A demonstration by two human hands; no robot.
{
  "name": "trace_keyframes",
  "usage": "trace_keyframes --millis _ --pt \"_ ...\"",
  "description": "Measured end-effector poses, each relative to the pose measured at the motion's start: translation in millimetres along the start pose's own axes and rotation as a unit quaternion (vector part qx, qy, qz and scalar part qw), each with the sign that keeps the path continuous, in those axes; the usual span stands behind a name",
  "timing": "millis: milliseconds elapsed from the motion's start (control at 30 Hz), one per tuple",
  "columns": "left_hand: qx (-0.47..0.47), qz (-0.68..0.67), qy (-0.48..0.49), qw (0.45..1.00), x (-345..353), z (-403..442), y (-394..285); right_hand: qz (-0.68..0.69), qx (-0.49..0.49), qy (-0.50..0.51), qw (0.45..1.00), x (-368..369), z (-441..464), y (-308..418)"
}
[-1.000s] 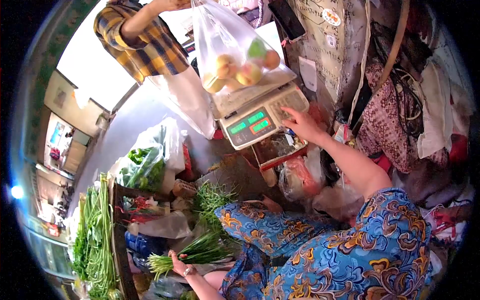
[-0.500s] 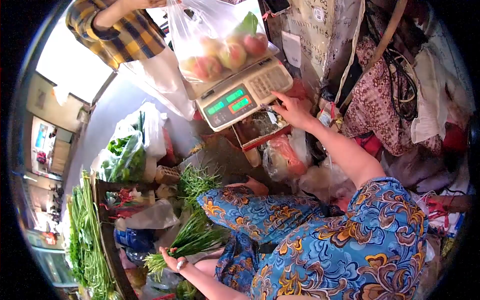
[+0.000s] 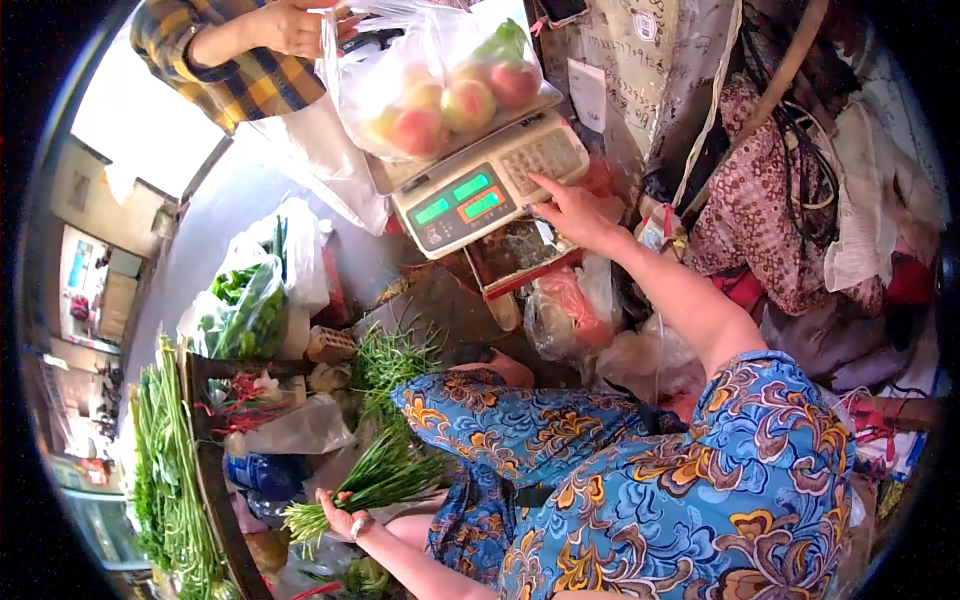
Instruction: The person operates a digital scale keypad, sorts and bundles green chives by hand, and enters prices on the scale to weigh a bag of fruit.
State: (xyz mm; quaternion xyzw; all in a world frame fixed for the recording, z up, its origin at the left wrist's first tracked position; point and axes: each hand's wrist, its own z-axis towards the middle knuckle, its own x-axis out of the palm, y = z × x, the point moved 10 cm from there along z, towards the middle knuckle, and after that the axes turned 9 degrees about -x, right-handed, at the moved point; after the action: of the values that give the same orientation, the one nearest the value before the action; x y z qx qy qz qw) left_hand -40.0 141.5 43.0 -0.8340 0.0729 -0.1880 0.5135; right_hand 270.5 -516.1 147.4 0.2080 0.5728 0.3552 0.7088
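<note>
My left hand (image 3: 345, 515), low in the view, has its fingers wrapped round the pale stem ends of a bunch of thin leafy greens (image 3: 385, 475), chive-like in look, lying beside the blue flowered clothing. At the scale, my right hand (image 3: 578, 212) holds nothing. Its index finger is stretched out at the keypad (image 3: 540, 160); whether it presses a key I cannot tell. Green digits glow on the display of the electronic scale (image 3: 455, 235). On the scale's pan rests a clear plastic bag (image 3: 385, 90) with several red-yellow fruits (image 3: 468, 104), peach-like, and a green leaf.
Another person's hand (image 3: 295, 25) is at the bag's handles. Below the scale is an open drawer or box (image 3: 510, 260). Bagged green vegetables (image 3: 240, 315) and long green stalks (image 3: 165, 460) line the left. Crumpled plastic bags (image 3: 570, 305) and patterned cloth (image 3: 745, 215) lie right.
More of the other person's hand now shows at the bag's handles, and the bag has shifted slightly. My right index finger has moved a little left and up at the keypad.
</note>
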Motion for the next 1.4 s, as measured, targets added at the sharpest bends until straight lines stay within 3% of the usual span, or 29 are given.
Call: trace_keyframes --millis 67,167,300,467,600,667,767,1000,1100,1233,1267,1333,1400 --pt "-0.002 -0.002 0.005 1.000 -1.5 1.9 1.2 -0.094 -0.016 -0.026 0.995 -3.5 1.0 2.1" --pt "-0.005 0.004 0.003 1.000 5.3 -8.7 -2.5 -0.116 -0.063 -0.070 0.989 -3.6 6.5 0.6" --pt "0.010 0.040 0.006 0.999 3.9 -3.0 -3.1 -0.106 -0.047 -0.031 0.993 -5.2 0.8 6.3" --pt "0.000 0.040 0.005 0.999 2.0 -3.7 0.1 -0.102 0.056 0.056 0.992 3.9 -17.7 2.7" --pt "0.021 0.076 0.005 0.997 10.7 -14.4 -6.1 -0.073 0.034 0.028 0.996 -8.6 -6.0 4.8" --pt "0.021 0.071 0.009 0.997 11.5 -11.3 -4.5 -0.037 -0.025 -0.062 0.997 -15.8 0.9 -0.1" --pt "0.008 0.041 0.018 0.999 13.9 -15.4 -1.8 -0.034 -0.056 -0.089 0.994 -12.3 9.6 -3.7" --pt "-0.002 0.023 0.030 0.999 12.2 -1.1 4.2 -0.051 -0.063 -0.052 0.995 -3.9 30.1 -2.0" --pt "0.033 0.089 0.022 0.995 22.0 -11.9 -2.2 -0.065 0.003 -0.041 0.997 -4.4 30.9 -7.2" --pt "0.094 0.122 0.081 0.985 54.8 -43.5 -14.0 -0.051 -0.035 -0.062 0.996 -14.3 33.0 29.0" --pt "0.066 0.107 0.089 0.988 54.5 -36.2 -7.0 -0.054 -0.032 -0.058 0.996 -12.6 29.5 40.3" --pt "0.023 0.095 0.090 0.991 55.5 -30.9 2.1 0.034 -0.083 -0.047 0.995 10.0 26.8 67.9" --pt "0.040 0.101 0.146 0.983 58.4 -15.6 8.4 0.079 -0.208 -0.032 0.974 45.4 22.5 104.1"
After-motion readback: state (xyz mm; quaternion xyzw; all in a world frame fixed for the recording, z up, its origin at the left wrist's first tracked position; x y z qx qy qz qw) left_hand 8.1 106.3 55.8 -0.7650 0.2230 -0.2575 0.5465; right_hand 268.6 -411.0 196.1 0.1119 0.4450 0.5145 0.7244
